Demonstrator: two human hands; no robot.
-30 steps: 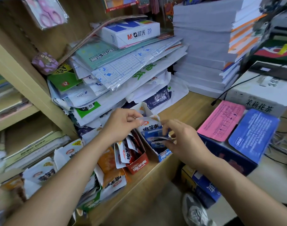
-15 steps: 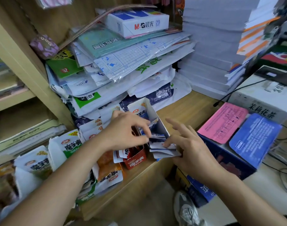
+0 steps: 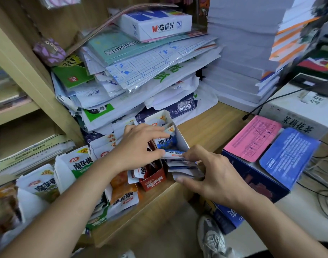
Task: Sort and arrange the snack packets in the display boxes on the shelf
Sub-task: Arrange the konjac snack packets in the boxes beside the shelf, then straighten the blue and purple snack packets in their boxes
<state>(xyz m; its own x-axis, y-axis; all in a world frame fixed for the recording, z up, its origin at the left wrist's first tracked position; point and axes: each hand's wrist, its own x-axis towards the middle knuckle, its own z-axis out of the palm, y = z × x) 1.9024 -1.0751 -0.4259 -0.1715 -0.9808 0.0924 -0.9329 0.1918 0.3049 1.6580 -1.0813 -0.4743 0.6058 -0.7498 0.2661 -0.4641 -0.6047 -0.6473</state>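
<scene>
We see both hands, left (image 3: 140,146) and right (image 3: 213,175), pinching a flat blue packet (image 3: 173,153) (long axis left-right) over the white box (image 3: 183,138). Wooden shelf (image 3: 206,127), paper stacks (image 3: 243,53) behind.

Left hand (image 3: 140,146) and right hand (image 3: 211,175) pinching blue snack packets (image 3: 175,155) in white display box (image 3: 182,136).

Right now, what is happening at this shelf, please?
A person is sorting snack packets in display boxes on a wooden shelf. The left hand reaches into the white box where a blue packet stands upright. The right hand pinches a stack of flat packets at that box's front. A red box sits beside it, on the left.
</scene>
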